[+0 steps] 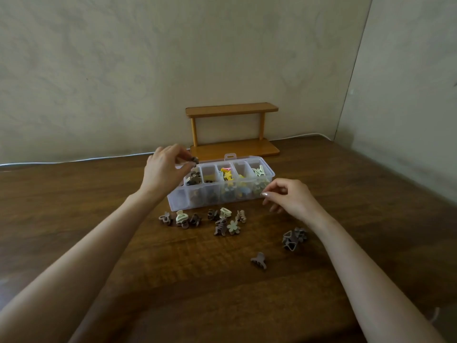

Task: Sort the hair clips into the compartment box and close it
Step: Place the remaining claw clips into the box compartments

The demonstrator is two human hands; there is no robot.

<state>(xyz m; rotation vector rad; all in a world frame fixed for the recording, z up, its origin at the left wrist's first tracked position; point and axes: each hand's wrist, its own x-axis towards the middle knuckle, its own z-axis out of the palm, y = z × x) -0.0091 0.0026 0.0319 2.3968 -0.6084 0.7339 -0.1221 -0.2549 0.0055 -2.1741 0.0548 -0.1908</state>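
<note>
- dark wooden table [99, 194], pale walls [99, 70], small wooden shelf [232, 110] behind.
- left hand [163, 172] pinches a brown clip [194, 160] over the box [174, 204]; right hand [291, 199] loosely curled, empty.

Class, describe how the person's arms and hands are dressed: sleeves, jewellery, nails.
Both forearms are bare to the frame's edge; no sleeves show. Neither the left hand nor the right hand wears a visible ring, watch or bracelet. The right hand's nails look glossy.
</note>
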